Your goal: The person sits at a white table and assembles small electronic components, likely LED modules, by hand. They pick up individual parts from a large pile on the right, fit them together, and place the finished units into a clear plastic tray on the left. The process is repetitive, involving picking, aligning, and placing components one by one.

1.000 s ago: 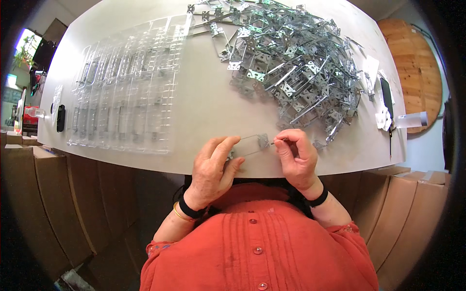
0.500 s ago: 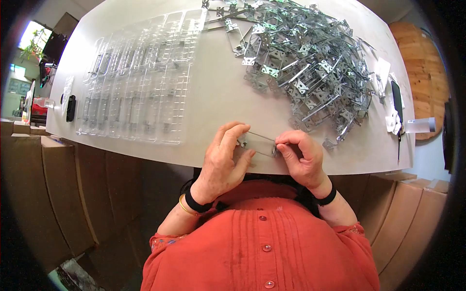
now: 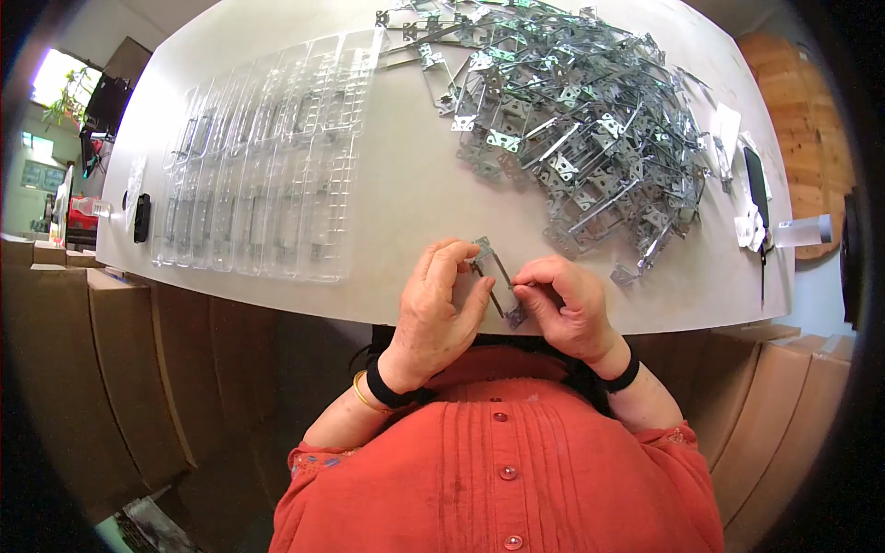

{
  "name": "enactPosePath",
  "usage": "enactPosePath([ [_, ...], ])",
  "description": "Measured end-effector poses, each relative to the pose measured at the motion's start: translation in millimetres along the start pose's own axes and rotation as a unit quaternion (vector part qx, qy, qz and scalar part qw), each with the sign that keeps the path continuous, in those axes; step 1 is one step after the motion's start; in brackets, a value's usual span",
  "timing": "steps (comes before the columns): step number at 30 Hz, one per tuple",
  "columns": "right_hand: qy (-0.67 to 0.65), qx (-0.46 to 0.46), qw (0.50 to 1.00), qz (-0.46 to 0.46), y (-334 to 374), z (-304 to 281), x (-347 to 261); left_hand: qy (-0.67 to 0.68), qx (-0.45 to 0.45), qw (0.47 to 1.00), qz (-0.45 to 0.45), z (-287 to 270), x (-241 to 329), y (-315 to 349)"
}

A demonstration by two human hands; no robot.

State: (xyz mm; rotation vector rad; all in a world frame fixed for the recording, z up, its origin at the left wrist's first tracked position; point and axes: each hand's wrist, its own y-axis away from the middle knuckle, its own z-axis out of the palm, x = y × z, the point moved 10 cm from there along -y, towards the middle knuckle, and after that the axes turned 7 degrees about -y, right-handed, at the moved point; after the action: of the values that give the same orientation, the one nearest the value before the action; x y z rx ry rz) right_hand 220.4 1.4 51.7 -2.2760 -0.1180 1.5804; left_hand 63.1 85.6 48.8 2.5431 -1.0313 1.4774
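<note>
Just above the table's near edge I hold a small metal bracket frame (image 3: 502, 264), made of two thin rods joined by punched plates at both ends. My left hand (image 3: 435, 302) is closed on its left rod near the far plate, thumb and fingers on either side. With thumb and forefinger pinched, my right hand (image 3: 570, 306) grips the right rod; those fingertips partly cover it. Beyond my hands, a large heap of similar metal brackets (image 3: 590, 138) lies tangled on the table.
Clear plastic blister trays (image 3: 263, 175) lie at the left of the white table (image 3: 406, 198). A black object (image 3: 142, 217) sits at the left edge. Toward the right edge are a dark phone-like slab (image 3: 757, 184), white scraps and a translucent cylinder (image 3: 804, 231). Cardboard boxes (image 3: 765, 415) stand below.
The bracket frame has turned from lying crosswise to pointing away from me, its near plate now showing. My right hand's grip has shifted from an end plate to a rod.
</note>
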Motion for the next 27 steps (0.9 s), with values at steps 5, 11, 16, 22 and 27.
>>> enactPosePath([
  [5, 0.012, 0.009, 1.000, -0.009, 0.4, -2.1, -0.7, -0.012, 0.001, 1.000, -0.004, 2.3, -0.7, -1.2],
  [11, 0.007, 0.026, 1.000, -0.001, 0.9, -5.6, 1.0, -0.047, 0.028, 0.998, 0.022, 4.3, 7.4, -5.2],
  [16, 0.010, 0.027, 1.000, 0.005, 0.1, -6.3, 0.8, -0.065, 0.006, 0.998, 0.022, 7.5, 6.8, -2.7],
  [22, 0.015, 0.022, 1.000, -0.005, 0.2, -3.2, 3.4, -0.092, 0.036, 0.994, 0.052, 2.1, 11.0, -0.3],
  [27, 0.009, 0.029, 0.999, 0.021, 1.8, -3.1, 3.7, -0.112, 0.058, 0.987, 0.096, 1.3, 17.2, 4.0],
])
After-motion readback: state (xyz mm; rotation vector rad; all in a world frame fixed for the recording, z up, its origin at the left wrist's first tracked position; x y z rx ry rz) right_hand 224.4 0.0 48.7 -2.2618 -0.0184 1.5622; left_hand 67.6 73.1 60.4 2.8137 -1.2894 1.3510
